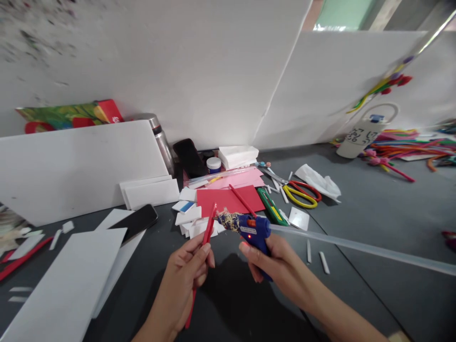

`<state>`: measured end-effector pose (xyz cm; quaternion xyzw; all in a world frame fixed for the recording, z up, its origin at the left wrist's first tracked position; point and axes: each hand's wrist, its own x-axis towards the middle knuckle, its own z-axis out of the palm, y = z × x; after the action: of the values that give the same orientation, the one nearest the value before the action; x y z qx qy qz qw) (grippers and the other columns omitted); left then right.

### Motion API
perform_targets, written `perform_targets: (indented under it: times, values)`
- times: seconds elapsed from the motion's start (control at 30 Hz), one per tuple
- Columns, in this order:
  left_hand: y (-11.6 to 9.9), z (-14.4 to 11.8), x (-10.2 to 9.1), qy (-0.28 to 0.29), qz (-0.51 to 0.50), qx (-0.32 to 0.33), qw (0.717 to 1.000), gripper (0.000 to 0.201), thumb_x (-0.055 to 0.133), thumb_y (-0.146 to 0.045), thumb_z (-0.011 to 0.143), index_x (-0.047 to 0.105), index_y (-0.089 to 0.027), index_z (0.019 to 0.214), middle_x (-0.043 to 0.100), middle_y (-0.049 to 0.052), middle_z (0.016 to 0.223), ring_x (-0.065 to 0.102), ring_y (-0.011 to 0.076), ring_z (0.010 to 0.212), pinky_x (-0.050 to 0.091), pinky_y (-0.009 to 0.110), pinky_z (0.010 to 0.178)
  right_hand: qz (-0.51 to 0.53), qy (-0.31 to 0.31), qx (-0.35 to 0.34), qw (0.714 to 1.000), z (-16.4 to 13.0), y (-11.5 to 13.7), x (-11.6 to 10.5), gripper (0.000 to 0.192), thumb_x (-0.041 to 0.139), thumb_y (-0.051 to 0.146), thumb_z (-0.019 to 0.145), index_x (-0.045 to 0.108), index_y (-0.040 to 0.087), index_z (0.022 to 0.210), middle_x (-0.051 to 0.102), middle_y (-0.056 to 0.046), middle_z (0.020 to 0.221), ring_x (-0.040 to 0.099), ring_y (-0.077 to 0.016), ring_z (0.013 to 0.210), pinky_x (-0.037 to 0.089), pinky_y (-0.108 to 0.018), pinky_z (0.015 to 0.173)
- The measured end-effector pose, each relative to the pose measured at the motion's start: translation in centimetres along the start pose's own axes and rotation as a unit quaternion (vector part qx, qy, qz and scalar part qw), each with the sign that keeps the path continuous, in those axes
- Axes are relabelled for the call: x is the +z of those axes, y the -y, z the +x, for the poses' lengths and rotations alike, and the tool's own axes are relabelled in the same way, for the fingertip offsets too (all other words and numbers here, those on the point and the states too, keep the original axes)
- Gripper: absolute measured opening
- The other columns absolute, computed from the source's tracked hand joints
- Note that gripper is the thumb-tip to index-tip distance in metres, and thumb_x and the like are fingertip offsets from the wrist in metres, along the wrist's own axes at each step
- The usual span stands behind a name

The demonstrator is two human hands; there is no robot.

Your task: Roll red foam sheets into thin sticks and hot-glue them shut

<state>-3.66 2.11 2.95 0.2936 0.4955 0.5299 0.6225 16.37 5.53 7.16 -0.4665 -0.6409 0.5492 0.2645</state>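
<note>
Currently we pinch a red stick (pixel 203 256) in the left hand (pixel 185 280), its upper tip beside the nozzle of the blue glue gun (pixel 254 232), around which our right hand (pixel 274 263) is wrapped. Beyond both grips lies red paper (pixel 231 199) on the table (pixel 374 213).

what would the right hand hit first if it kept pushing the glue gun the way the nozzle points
Most likely the red stick held in the left hand. The right hand aims the blue glue gun up and left, its nozzle close to the stick's top; depth between them is unclear.
</note>
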Motion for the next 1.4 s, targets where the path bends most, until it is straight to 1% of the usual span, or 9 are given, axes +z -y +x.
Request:
perform_targets:
  times: [0.1, 0.23, 0.37, 0.57, 0.7, 0.87, 1.03, 1.27, 1.4]
  values:
    - [-0.1, 0.0, 0.0, -0.008, -0.01, 0.002, 1.0, 0.034, 0.077, -0.039, 0.079, 0.07, -0.013, 0.1, 0.056, -0.001, 0.066, 0.023, 0.0023, 0.048, 0.013, 0.02, 0.045, -0.009, 0.006, -0.004, 1.0, -0.1, -0.1, 0.1, 0.049, 0.051, 0.058, 0.095, 0.05, 0.019, 0.065, 0.054, 0.002, 0.055, 0.048, -0.0109, 0.053, 0.033, -0.024, 0.052]
    - [-0.4, -0.1, 0.2, 0.0, -0.023, 0.004, 1.0, 0.039, 0.075, -0.032, 0.079, 0.066, -0.012, 0.111, 0.06, 0.0, 0.068, 0.023, 0.0029, 0.049, 0.012, 0.019, 0.045, -0.013, 0.026, -0.012, 1.0, -0.3, 0.1, 0.2, 0.05, 0.051, 0.057, 0.095, 0.049, 0.019, 0.064, 0.052, 0.003, 0.055, 0.046, -0.0097, 0.052, 0.032, -0.023, 0.051]
    - [-0.8, -0.2, 0.4, -0.016, -0.021, 0.011, 1.0, 0.051, 0.075, -0.031, 0.077, 0.059, -0.012, 0.122, 0.061, 0.001, 0.068, 0.025, 0.0031, 0.048, 0.013, 0.018, 0.045, -0.012, 0.044, -0.006, 0.999, -0.5, 0.5, 0.2, 0.053, 0.052, 0.057, 0.095, 0.048, 0.019, 0.059, 0.048, 0.003, 0.054, 0.044, -0.0093, 0.052, 0.033, -0.023, 0.05]
    - [-0.8, -0.1, 0.4, -0.027, -0.001, 0.019, 0.999, 0.055, 0.075, -0.035, 0.076, 0.056, -0.012, 0.122, 0.063, 0.002, 0.069, 0.026, 0.0026, 0.047, 0.014, 0.018, 0.045, -0.018, 0.067, 0.002, 0.998, -0.7, 0.6, 0.4, 0.049, 0.053, 0.056, 0.095, 0.049, 0.019, 0.062, 0.049, 0.003, 0.054, 0.045, -0.0101, 0.052, 0.033, -0.023, 0.05]
    - [-0.6, -0.1, 0.5, -0.025, 0.008, 0.021, 0.999, 0.055, 0.075, -0.035, 0.077, 0.055, -0.011, 0.123, 0.063, 0.001, 0.068, 0.025, 0.0025, 0.047, 0.014, 0.018, 0.045, -0.019, 0.052, -0.004, 0.998, -0.6, 0.5, 0.3, 0.047, 0.053, 0.055, 0.094, 0.048, 0.02, 0.064, 0.048, 0.004, 0.054, 0.046, -0.0103, 0.052, 0.034, -0.023, 0.051]
    - [-0.2, -0.1, 0.5, -0.016, 0.015, 0.017, 1.0, 0.055, 0.075, -0.034, 0.078, 0.053, -0.012, 0.124, 0.062, 0.0, 0.067, 0.024, 0.0031, 0.047, 0.014, 0.019, 0.045, -0.012, 0.022, -0.007, 1.0, -0.2, 0.1, -0.2, 0.044, 0.053, 0.056, 0.095, 0.049, 0.02, 0.071, 0.051, 0.004, 0.054, 0.048, -0.0106, 0.052, 0.035, -0.024, 0.052]
    - [-0.2, 0.0, 0.5, -0.011, 0.019, 0.021, 1.0, 0.056, 0.073, -0.034, 0.079, 0.051, -0.012, 0.125, 0.063, 0.0, 0.068, 0.024, 0.0036, 0.047, 0.013, 0.02, 0.045, -0.017, 0.01, -0.014, 1.0, 0.1, -0.5, -0.4, 0.045, 0.052, 0.058, 0.095, 0.049, 0.019, 0.073, 0.054, 0.003, 0.054, 0.049, -0.0111, 0.052, 0.034, -0.024, 0.052]
    - [-0.4, 0.0, 0.5, -0.009, 0.017, 0.023, 1.0, 0.055, 0.074, -0.035, 0.079, 0.053, -0.012, 0.125, 0.062, 0.001, 0.068, 0.024, 0.0039, 0.048, 0.014, 0.02, 0.045, -0.009, 0.025, -0.009, 1.0, -0.1, 0.0, -0.2, 0.042, 0.053, 0.057, 0.095, 0.048, 0.02, 0.076, 0.051, 0.005, 0.053, 0.048, -0.01, 0.051, 0.035, -0.022, 0.051]
    - [-0.5, 0.0, 0.4, -0.015, 0.011, 0.027, 0.999, 0.052, 0.073, -0.034, 0.079, 0.055, -0.013, 0.123, 0.062, 0.001, 0.068, 0.024, 0.0034, 0.047, 0.014, 0.019, 0.045, -0.011, 0.048, 0.015, 0.999, -0.5, 0.1, 0.0, 0.044, 0.052, 0.059, 0.094, 0.049, 0.019, 0.077, 0.052, 0.005, 0.052, 0.049, -0.0098, 0.05, 0.035, -0.021, 0.049]
